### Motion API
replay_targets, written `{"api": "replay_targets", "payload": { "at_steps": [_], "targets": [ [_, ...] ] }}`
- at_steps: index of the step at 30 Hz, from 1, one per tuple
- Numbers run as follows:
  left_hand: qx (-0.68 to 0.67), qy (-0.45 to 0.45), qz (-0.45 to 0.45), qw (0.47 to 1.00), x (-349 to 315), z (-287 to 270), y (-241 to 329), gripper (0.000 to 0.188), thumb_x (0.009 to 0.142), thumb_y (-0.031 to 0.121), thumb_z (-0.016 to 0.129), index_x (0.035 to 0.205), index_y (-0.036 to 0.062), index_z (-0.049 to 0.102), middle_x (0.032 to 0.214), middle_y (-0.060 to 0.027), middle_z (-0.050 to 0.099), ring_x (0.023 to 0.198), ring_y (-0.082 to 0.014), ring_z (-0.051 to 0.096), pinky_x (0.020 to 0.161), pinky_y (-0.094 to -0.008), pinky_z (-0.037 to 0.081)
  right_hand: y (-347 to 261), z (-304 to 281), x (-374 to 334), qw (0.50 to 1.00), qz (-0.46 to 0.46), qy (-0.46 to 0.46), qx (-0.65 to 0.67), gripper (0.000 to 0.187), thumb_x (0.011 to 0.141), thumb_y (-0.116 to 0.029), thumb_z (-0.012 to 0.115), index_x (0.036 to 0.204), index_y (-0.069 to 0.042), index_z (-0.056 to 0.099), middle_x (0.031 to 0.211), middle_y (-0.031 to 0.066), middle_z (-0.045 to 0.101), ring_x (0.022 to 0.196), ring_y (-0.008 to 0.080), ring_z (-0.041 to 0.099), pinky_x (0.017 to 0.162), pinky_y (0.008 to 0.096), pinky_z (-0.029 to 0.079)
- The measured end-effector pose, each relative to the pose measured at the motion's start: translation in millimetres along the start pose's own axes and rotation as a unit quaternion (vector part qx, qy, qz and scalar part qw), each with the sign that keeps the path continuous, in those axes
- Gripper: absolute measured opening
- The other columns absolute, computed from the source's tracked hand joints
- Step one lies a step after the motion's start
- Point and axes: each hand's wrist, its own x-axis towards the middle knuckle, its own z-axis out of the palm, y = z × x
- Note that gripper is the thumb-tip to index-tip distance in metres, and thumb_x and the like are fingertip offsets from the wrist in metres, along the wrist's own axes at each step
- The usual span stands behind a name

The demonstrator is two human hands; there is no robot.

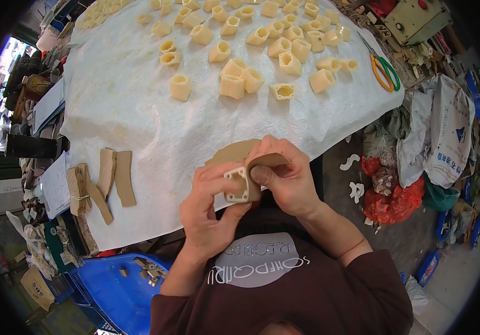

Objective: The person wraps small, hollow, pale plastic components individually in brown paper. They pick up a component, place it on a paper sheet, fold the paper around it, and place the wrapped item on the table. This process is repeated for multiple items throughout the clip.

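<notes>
My left hand grips a small cream plastic square-tube part from below and the left. My right hand presses a tan sheet of sandpaper folded over the part's upper right edge, thumb on the part's face. Both hands are held close to my chest, just off the near edge of the white cloth on the table. Several finished-looking cream parts lie spread over the far half of the cloth.
Tan sandpaper strips and a bundled stack lie at the cloth's near left. Green-and-orange scissors rest at the far right. A blue bin stands below left. Bags and red netting crowd the floor at right.
</notes>
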Motion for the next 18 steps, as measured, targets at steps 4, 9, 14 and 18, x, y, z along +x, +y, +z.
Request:
{"api": "replay_targets", "payload": {
  "at_steps": [4,9,14,18],
  "targets": [
    [-0.034,0.161,0.003,0.986,4,32,12,0.054,0.063,0.003,0.076,0.108,0.0,0.046,0.115,-0.0134,0.048,0.098,-0.0236,0.05,0.088,-0.0343,0.038,9,9,3,0.997,-0.078,0.024,0.003,0.013,0.079,-0.002,0.063,0.089,-0.003,0.055,0.083,0.0028,0.051,0.081,0.0098,0.051,0.072,0.0239,0.043],
    [-0.092,0.129,-0.135,0.978,-4,15,0,0.046,0.066,-0.003,0.072,0.105,-0.0012,0.049,0.1,-0.0078,0.049,0.089,-0.0152,0.05,0.082,-0.0256,0.04,7,2,-2,0.997,-0.074,0.002,-0.008,0.014,0.079,-0.001,0.062,0.089,-0.004,0.052,0.085,0.0048,0.051,0.08,0.0131,0.051,0.073,0.0259,0.043],
    [-0.054,0.043,-0.093,0.993,2,0,6,0.038,0.064,0.0,0.074,0.097,-0.0013,0.054,0.093,-0.0075,0.054,0.088,-0.0165,0.051,0.079,-0.0277,0.04,3,1,-1,0.997,-0.075,-0.011,0.001,0.008,0.081,0.0,0.059,0.085,-0.003,0.052,0.087,0.0063,0.051,0.081,0.0127,0.05,0.073,0.0256,0.042],
    [-0.094,-0.009,-0.076,0.993,4,-8,5,0.04,0.063,0.003,0.075,0.098,-0.0008,0.055,0.093,-0.0088,0.057,0.089,-0.018,0.052,0.078,-0.0289,0.041,-8,1,-3,0.999,0.001,-0.047,0.019,0.01,0.083,-0.006,0.059,0.085,-0.001,0.051,0.091,0.0104,0.053,0.079,0.0131,0.052,0.072,0.0258,0.044]
  ]
}}
